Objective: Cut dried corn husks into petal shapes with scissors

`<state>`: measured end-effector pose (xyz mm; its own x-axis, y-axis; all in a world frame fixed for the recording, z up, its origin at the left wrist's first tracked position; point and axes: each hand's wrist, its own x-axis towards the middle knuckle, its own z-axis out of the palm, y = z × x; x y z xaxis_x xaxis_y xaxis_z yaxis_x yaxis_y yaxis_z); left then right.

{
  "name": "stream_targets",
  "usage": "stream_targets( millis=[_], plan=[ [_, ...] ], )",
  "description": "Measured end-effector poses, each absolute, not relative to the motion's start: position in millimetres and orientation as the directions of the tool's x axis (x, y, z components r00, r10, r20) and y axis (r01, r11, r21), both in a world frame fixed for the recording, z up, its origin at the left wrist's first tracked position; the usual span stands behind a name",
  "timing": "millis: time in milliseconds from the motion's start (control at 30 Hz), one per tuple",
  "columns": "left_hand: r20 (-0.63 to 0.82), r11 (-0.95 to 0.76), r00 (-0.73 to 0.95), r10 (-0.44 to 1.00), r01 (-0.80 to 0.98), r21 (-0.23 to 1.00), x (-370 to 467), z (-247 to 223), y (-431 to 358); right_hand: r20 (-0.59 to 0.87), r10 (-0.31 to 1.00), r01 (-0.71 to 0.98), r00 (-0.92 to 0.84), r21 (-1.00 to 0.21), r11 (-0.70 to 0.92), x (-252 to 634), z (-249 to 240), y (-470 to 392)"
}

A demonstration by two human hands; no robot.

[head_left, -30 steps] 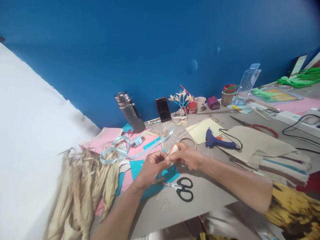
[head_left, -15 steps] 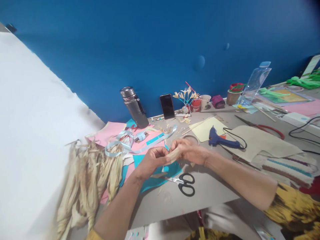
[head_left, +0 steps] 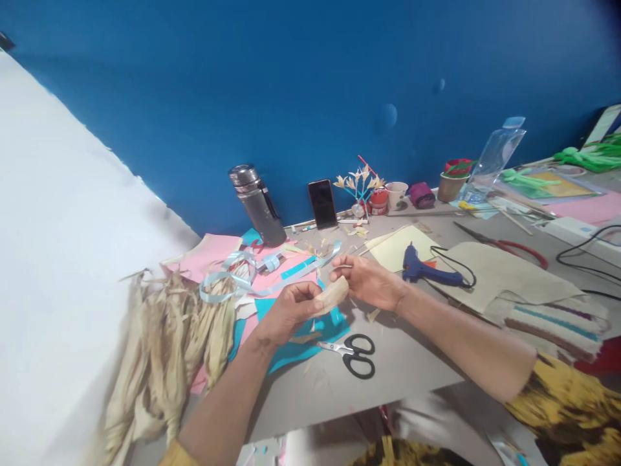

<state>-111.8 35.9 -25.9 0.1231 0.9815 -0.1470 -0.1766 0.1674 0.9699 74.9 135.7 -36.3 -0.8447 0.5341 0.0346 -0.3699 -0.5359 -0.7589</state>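
A pale strip of corn husk [head_left: 334, 296] is pinched between the thumb and fingers of my left hand [head_left: 291, 314], over the middle of the table. My right hand [head_left: 372, 285] is just beyond the strip's free end, fingers loosely curled and apart, with nothing visible in them. Under my hands lies a blue sheet [head_left: 286, 357] with husk scraps on it. Black-handled scissors [head_left: 350, 351] rest beside it, their blades pointing left. To the left hangs a bundle of dried corn husks [head_left: 165, 362] at the table's edge.
Right of my hands lie a blue glue gun [head_left: 431, 273] with its cord and red-handled shears [head_left: 504, 244]. Along the wall stand a flask [head_left: 259, 210], a phone [head_left: 323, 204], husk flowers [head_left: 359, 181], a paper cup [head_left: 396, 195] and a clear bottle [head_left: 495, 158]. A light-blue ribbon [head_left: 218, 289] lies left.
My right hand has let go of the husk strip and drawn slightly back, its fingers opening. The left hand keeps hold of the strip, which now shows more fully.
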Motion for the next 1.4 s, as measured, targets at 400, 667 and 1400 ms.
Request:
stream_targets(
  millis=[400, 667, 1400],
  plan=[
    [-0.174, 0.177, 0.036, 0.984, -0.249, 0.952, -102.8, -25.8, 37.8, -0.037, 0.613, -0.345, -0.789, -0.799, -0.493, 68.8, -39.5, 130.6],
    [-0.146, 0.130, -0.042, 0.988, -0.259, 0.957, -99.8, -34.5, 42.5, -0.048, 0.639, -0.246, -0.767, -0.899, -0.363, 58.0, -48.8, 121.9],
    [-0.105, 0.040, -0.202, 0.974, -0.298, 0.954, -100.6, -31.2, 42.3, -0.075, 0.680, -0.400, -0.729, -0.760, -0.512, 59.7, -45.3, 126.0]
  ],
)
